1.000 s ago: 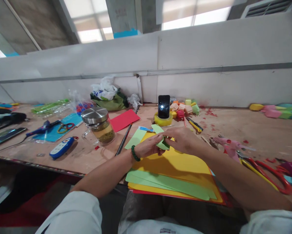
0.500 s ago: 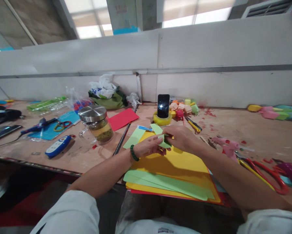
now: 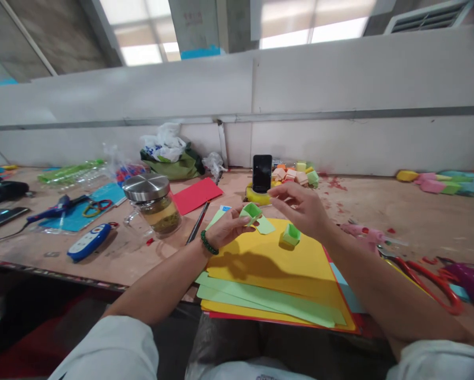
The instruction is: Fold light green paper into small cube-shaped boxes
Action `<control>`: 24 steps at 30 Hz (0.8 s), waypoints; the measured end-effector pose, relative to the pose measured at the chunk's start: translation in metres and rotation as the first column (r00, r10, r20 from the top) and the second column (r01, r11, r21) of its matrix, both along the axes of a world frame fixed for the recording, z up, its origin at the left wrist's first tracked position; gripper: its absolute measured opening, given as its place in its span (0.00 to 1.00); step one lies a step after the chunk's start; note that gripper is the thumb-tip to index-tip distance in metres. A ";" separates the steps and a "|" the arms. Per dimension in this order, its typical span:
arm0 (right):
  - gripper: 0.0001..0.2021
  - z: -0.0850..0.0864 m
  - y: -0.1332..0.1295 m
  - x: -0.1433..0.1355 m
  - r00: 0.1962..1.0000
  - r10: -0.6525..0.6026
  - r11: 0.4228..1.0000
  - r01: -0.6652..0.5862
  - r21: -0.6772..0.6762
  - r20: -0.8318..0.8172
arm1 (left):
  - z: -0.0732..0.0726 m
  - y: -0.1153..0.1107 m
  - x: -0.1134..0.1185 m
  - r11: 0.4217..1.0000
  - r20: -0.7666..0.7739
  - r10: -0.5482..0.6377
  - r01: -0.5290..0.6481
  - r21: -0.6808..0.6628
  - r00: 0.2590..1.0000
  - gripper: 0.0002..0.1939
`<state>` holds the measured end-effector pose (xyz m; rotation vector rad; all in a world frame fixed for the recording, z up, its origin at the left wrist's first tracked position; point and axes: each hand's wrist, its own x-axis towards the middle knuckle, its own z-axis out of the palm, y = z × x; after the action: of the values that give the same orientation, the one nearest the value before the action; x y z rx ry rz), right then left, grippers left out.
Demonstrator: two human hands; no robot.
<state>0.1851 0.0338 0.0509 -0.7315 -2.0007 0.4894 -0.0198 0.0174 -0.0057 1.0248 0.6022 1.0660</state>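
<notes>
My left hand (image 3: 231,227), with a green bead bracelet at the wrist, grips a small open light-green paper box (image 3: 252,212) by its side. The box's hollow faces up. To its right, my right hand (image 3: 302,208) hovers apart from the box, fingers loosely bent and slightly spread, with nothing seen in them. A second green paper box (image 3: 291,235) rests on the yellow paper sheets (image 3: 261,264) below my right hand. A flat green paper piece (image 3: 265,226) lies just beyond the left hand's fingers. More green strips (image 3: 268,303) lie across the stack's near edge.
A phone (image 3: 262,173) stands in a yellow tape roll, with small folded paper pieces (image 3: 290,174) beside it. Left are a glass mug (image 3: 158,211), red paper (image 3: 197,195) and a blue-white remote (image 3: 89,243). Right are a pink glue gun (image 3: 366,235) and red-handled scissors (image 3: 430,285).
My right hand has come away from the green paper, moving up and right. The box in my left hand now shows its open top, and the second box on the yellow sheets is uncovered.
</notes>
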 end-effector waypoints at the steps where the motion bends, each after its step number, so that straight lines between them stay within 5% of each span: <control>1: 0.12 -0.002 0.000 -0.001 0.999 0.031 0.999 -0.032 0.012 0.041 | -0.001 0.000 0.001 1.000 0.004 -0.015 0.015 0.005 1.000 0.26; 9: 0.10 -0.005 0.000 0.000 0.840 0.050 0.957 -0.196 0.216 0.541 | -0.007 0.000 0.004 0.993 -0.046 -0.047 0.052 0.108 0.998 0.25; 12: 0.13 0.005 0.001 0.009 0.818 -0.011 0.964 -0.144 0.224 0.575 | -0.014 0.014 -0.003 0.970 -0.171 0.194 -0.163 0.181 0.966 0.24; 14: 0.13 0.011 0.000 0.013 0.780 -0.077 0.973 -0.077 0.218 0.621 | -0.020 0.026 -0.011 0.860 -0.341 0.480 -0.357 0.363 0.808 0.23; 16: 0.11 0.013 -0.005 0.011 0.686 -0.084 0.986 -0.049 0.160 0.723 | -0.025 0.036 -0.020 0.803 -0.380 0.569 -0.392 0.448 0.730 0.20; 20: 0.09 0.000 -0.022 -0.009 0.410 0.022 0.999 -0.052 -0.001 0.912 | -0.028 0.043 -0.030 0.742 -0.476 0.631 -0.298 0.601 0.612 0.08; 24: 0.07 -0.010 -0.031 -0.020 0.300 0.089 0.995 -0.073 -0.070 0.950 | -0.029 0.035 -0.024 0.717 -0.566 0.624 -0.106 0.689 0.539 0.12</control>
<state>0.1646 0.0025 0.0409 -1.0869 -3.2033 0.0469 -0.0438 0.0524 -0.0344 2.0372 1.3211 1.2066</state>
